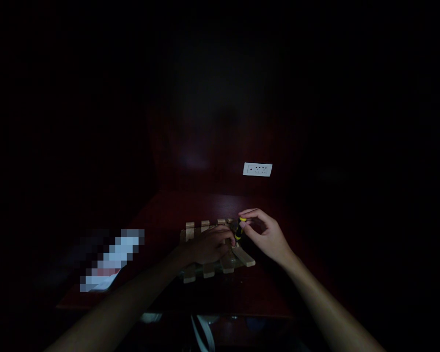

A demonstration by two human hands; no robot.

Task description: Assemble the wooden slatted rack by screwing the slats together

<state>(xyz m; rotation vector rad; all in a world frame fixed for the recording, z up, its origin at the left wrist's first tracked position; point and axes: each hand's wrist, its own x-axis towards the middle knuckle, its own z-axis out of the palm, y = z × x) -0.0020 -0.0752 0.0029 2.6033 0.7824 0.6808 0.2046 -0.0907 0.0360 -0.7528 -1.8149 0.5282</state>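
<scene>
A yellow and black screwdriver [238, 231] stands nearly upright, its handle between the fingers and thumb of my right hand [269, 235]. Its lower end meets the right part of a wooden slatted piece [208, 270], which lies on the dark red table. My left hand [214, 245] rests over the middle of the slats, fingers bent towards the screwdriver's lower end. Whatever those fingertips pinch is too small and dark to make out. The rightmost slat [245, 256] lies at a slant to the others. The screwdriver's tip is hidden.
A blurred white flat object [112, 261] lies on the table [150, 215] at the left. A white socket plate [257, 169] is on the dark red panel behind. Below the table's front edge hangs a pale strap [204, 333]. The surroundings are very dark.
</scene>
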